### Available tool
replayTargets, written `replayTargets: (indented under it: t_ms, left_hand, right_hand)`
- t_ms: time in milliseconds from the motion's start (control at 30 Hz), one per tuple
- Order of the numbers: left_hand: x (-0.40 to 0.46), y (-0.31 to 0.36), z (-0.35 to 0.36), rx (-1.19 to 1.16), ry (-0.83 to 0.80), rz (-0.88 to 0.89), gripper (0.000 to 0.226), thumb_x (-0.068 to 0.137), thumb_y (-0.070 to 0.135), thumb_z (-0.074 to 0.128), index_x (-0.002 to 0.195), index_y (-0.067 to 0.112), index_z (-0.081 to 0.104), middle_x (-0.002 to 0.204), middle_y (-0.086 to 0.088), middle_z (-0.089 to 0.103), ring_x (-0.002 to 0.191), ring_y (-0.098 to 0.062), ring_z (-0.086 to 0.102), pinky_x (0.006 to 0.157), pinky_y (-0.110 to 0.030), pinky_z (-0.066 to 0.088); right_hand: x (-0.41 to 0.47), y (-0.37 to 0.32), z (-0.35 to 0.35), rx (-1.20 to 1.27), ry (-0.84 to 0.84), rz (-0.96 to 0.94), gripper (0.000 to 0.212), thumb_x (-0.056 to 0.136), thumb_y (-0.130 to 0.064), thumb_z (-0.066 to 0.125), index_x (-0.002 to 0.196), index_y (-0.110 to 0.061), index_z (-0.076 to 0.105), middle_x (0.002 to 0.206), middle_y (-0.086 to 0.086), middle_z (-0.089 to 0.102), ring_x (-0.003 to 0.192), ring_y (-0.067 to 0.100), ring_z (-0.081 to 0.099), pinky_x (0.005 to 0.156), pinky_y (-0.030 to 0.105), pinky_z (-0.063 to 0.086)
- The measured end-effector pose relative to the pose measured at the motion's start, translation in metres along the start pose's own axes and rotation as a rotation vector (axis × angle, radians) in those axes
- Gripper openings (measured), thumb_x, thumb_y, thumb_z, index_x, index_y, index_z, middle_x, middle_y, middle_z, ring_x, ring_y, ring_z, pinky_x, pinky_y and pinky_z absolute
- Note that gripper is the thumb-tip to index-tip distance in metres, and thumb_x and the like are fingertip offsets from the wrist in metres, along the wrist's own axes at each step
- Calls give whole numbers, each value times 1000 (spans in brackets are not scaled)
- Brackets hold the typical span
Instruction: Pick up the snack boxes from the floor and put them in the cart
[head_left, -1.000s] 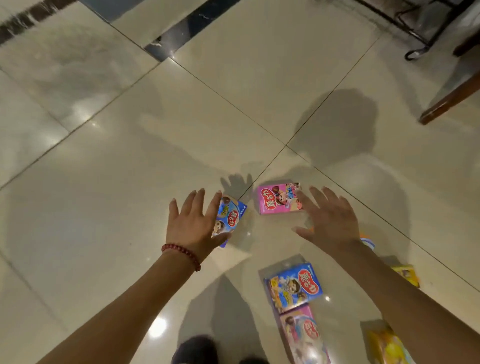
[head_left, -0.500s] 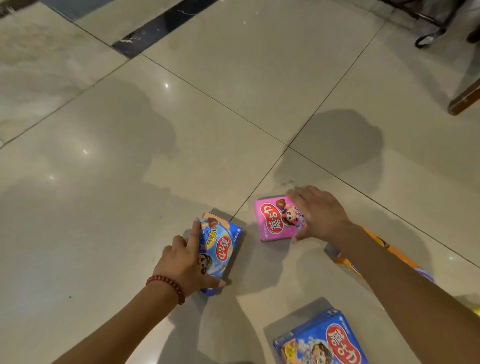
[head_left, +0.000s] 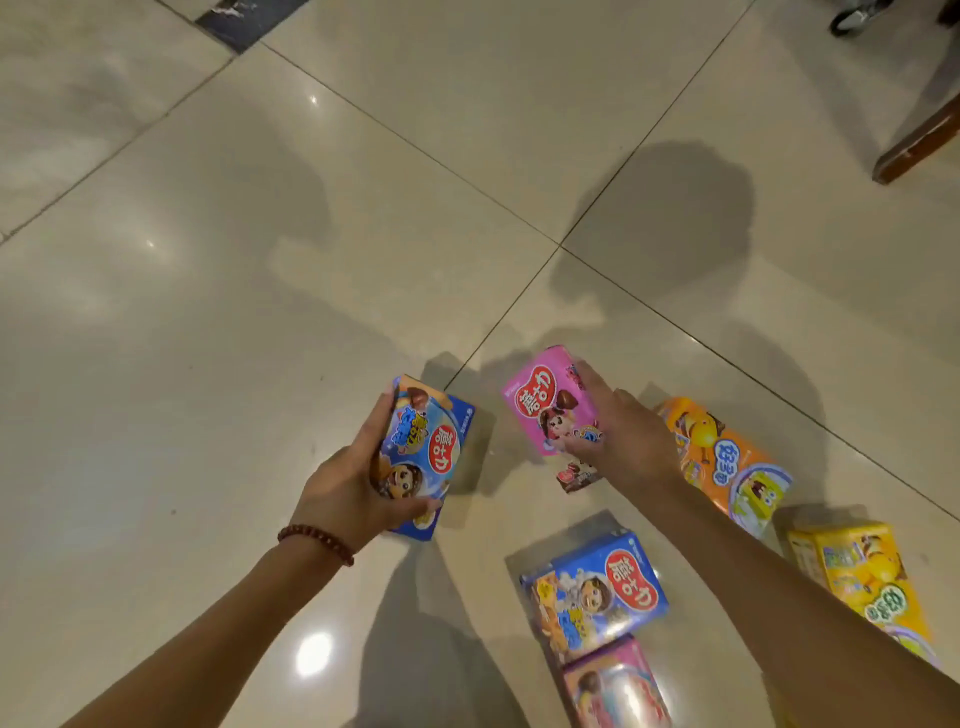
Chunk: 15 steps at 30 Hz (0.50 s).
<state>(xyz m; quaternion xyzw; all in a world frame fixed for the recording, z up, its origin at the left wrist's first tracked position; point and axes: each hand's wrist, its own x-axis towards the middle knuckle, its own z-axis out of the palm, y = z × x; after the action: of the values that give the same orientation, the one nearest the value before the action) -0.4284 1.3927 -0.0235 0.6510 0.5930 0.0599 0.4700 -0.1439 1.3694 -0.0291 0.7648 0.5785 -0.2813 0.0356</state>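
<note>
Both boxes now lifted off floor; left hand (head_left: 345, 491) grips blue box (head_left: 423, 454), right hand (head_left: 623, 441) grips pink box (head_left: 548, 402).

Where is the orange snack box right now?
In the head view, the long orange cardboard snack box lies on the glossy tiled floor at lower right, just beyond the right hand and forearm, with the yellow cardboard box nearer the camera.

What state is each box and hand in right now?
Left hand: grips the blue box.
Right hand: grips the pink box.
Blue box: held, tilted, off the floor.
Pink box: held, tilted up.
Second blue box: lying on floor.
Orange box: lying on floor.
Yellow box: lying on floor.
Second pink box: on floor, partly out of frame.
</note>
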Motion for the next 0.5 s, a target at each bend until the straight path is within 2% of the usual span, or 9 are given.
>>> replayTargets:
  t_ms: [67, 100, 200, 300, 367, 500]
  left_hand:
    - [-28, 17, -19, -103, 61, -26, 113, 63, 26, 86, 136, 54, 4, 113, 21, 54, 87, -4, 63, 68, -12, 50]
    - [-43, 26, -30, -148, 93, -43, 111, 63, 23, 85, 137, 52, 7, 113, 21, 53, 88, -5, 63, 68, -13, 51]
    - [-91, 56, -71, -253, 178, -87, 109, 64, 19, 85, 137, 51, 11, 112, 28, 51, 91, -1, 62, 71, -15, 52]
    - [-140, 92, -116, -294, 228, -102, 111, 63, 21, 85, 141, 50, 13, 109, 35, 48, 89, 5, 60, 67, -11, 50]
    - [-170, 120, -145, -336, 265, -122, 112, 61, 23, 85, 143, 49, 13, 109, 35, 49, 87, 9, 60, 64, -9, 50]
    - [-235, 179, -207, -381, 314, -94, 111, 64, 20, 85, 143, 48, 13, 111, 32, 50, 91, 8, 59, 68, -9, 50]
  right_hand:
    - [-31, -17, -7, 288, 30, 22, 94, 76, -49, 73, 150, -33, 17, 113, 1, 64, 93, 19, 64, 75, 35, 55]
    - [-47, -28, -17, 401, 40, 35, 92, 75, -45, 76, 149, -32, 21, 113, -4, 64, 94, 16, 64, 77, 34, 55]
    - [-98, -68, -64, 652, 65, 56, 87, 74, -31, 80, 146, -31, 30, 111, -11, 63, 92, 7, 63, 79, 22, 51]
    - [-144, -108, -119, 802, 93, 19, 80, 73, -25, 81, 137, -41, 36, 104, -24, 62, 88, -6, 64, 72, 13, 52]
    - [-170, -136, -157, 866, 88, -9, 77, 72, -27, 81, 136, -40, 39, 107, -25, 62, 94, -5, 65, 74, 20, 56]
    - [-225, -195, -232, 957, 30, -77, 75, 76, -31, 79, 140, -27, 41, 118, -6, 65, 103, 12, 67, 79, 42, 59]
